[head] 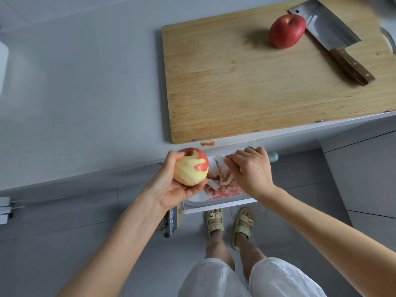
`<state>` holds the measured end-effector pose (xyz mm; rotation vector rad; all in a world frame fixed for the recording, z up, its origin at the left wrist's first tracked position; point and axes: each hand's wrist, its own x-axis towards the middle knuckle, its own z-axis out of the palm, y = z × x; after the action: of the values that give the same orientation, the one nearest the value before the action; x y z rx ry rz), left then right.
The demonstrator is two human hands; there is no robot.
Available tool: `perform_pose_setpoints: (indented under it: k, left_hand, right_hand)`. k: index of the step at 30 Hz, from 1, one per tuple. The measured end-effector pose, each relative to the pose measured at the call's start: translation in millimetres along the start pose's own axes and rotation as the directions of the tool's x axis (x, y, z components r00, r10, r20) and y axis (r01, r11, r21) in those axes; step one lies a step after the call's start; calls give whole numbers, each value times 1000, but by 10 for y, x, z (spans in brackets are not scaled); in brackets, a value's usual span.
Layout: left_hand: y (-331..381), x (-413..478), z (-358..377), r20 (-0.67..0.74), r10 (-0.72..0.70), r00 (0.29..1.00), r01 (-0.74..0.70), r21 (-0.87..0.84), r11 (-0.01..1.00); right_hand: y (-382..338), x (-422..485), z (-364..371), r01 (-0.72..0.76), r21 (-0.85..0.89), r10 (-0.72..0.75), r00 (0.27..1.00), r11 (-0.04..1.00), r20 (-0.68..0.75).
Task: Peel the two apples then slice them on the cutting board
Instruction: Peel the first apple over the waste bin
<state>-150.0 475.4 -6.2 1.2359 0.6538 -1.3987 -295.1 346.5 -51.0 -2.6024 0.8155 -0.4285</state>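
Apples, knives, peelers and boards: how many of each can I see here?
Apples: 2, the half-peeled apple in the left hand and the whole red apple
Cleaver: 1
Peeler: 1, in the right hand
Cutting board: 1
Total: 5

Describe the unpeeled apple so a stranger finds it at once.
Find the wooden cutting board on the grey counter. At its far right lies a cleaver, and the apple sits just left of the blade. It is fully red-skinned, unlike the half-peeled apple in the left hand.
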Motion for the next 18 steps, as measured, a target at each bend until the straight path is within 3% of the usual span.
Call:
perform_pose_setpoints:
  k: [2,4,5,7,8,10,11,12,13,15,16,18]
  left_hand:
    - [12,11,12,-18,8,1000,-8,-2,1000]
    - [-8,28,16,-45,11,999,-10,25,1000]
    - [-25,37,12,-58,8,998,-6,37,999]
    - [-44,44,1,-79,3,997,2,54,999]
    - [-41,48,-3,-82,7,997,-2,64,998]
    - [-39,68,1,-89,3,996,4,70,998]
    - [-38,75,7,-91,-4,996,11,72,997]
    - [-36,81,10,-88,-5,996,11,75,997]
    - [-32,87,12,-88,0,996,7,80,997]
    - [-32,98,9,-95,5,995,4,90,996]
    - [-24,106,5,-94,7,996,3,101,995]
    - [-18,122,-6,-101,7,995,4,108,994]
  right_hand:
    - [-4,32,31,-157,190,129,980,969,152]
    - [-5,61,91,-415,210,296,852,885,432]
    - [7,32,114,-439,55,353,786,897,507]
    - [-1,-23,121,-366,-162,400,814,916,422]
    - [-5,-18,129,-353,-182,397,826,918,399]
    - [6,2,183,-436,7,371,773,900,514]
    - [-10,34,172,-514,90,348,690,853,634]
    - [-13,50,188,-524,123,313,663,843,680]
    - [-27,57,205,-481,36,334,660,876,673]
    - [-63,18,210,-308,-185,359,770,933,527]
    - [-78,18,188,-293,-183,346,813,938,469]
    - [-64,26,206,-366,-21,338,833,930,437]
